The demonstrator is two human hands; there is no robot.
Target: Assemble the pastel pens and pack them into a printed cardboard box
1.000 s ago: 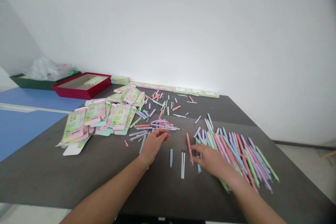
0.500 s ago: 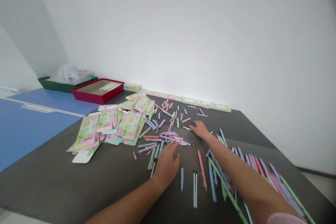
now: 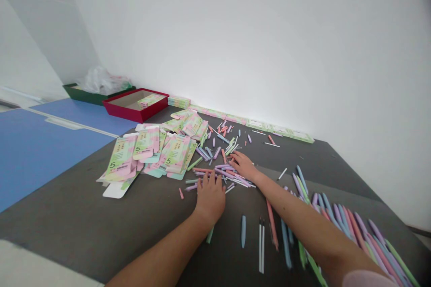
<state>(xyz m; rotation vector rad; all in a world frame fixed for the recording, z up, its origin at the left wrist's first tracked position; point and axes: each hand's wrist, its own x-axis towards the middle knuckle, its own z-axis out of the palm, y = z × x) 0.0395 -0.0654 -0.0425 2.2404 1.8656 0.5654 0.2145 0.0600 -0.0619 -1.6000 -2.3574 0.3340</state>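
Note:
My left hand (image 3: 210, 197) lies palm down with fingers spread over the near side of a pile of pastel pen barrels (image 3: 232, 175). My right hand (image 3: 244, 166) rests at the far right side of that pile, fingers stretched and apart, touching or just above the parts. Neither hand grips anything that I can see. Near my left wrist a green barrel (image 3: 210, 235) sticks out. In front of me lie a blue pen part (image 3: 243, 231), two white refills (image 3: 261, 246) and a coral pen (image 3: 272, 224), partly behind my right forearm.
Pens (image 3: 357, 228) lie in a row at the right. Flat printed cartons (image 3: 151, 152) are heaped at the left. Behind them stand a red tray (image 3: 134, 115) and a green tray (image 3: 90, 97) with plastic bags. Filled cartons (image 3: 256, 124) line the wall side of the dark table (image 3: 84, 219).
My right hand has moved left and inward to the pile, with the small parts there pushed together. My left hand has turned flatter, fingers spread. The view has shifted slightly left.

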